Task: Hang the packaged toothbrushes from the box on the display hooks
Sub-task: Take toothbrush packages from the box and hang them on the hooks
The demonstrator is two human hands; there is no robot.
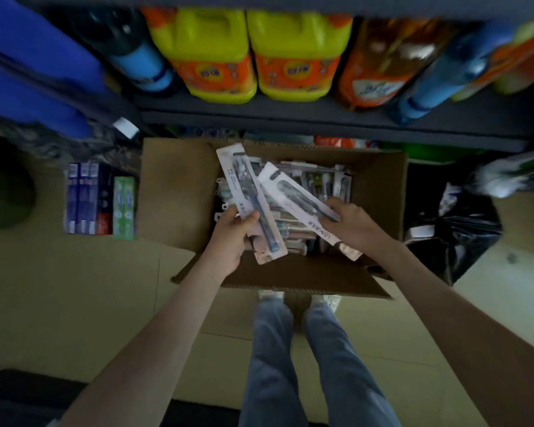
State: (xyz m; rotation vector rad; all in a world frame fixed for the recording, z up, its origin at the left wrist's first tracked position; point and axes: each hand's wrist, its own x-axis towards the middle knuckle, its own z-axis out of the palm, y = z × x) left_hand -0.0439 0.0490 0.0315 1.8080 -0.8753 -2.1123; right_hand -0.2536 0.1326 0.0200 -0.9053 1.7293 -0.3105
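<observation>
An open cardboard box (173, 192) stands on the floor below me, filled with several packaged toothbrushes (318, 180). My left hand (232, 238) grips a long white toothbrush package (247, 192) near its lower end, thumb on its front, above the box. My right hand (352, 221) pinches a second white toothbrush package (293, 192), which lies tilted beside the first, its top toward the first package. No display hooks are in view.
A dark shelf (321, 121) behind the box carries yellow detergent jugs (210, 53), orange refill bags and blue bottles. Toothpaste cartons (101, 200) stand on the floor left of the box. A black bag (457, 229) sits to its right. My legs are close to the near flap.
</observation>
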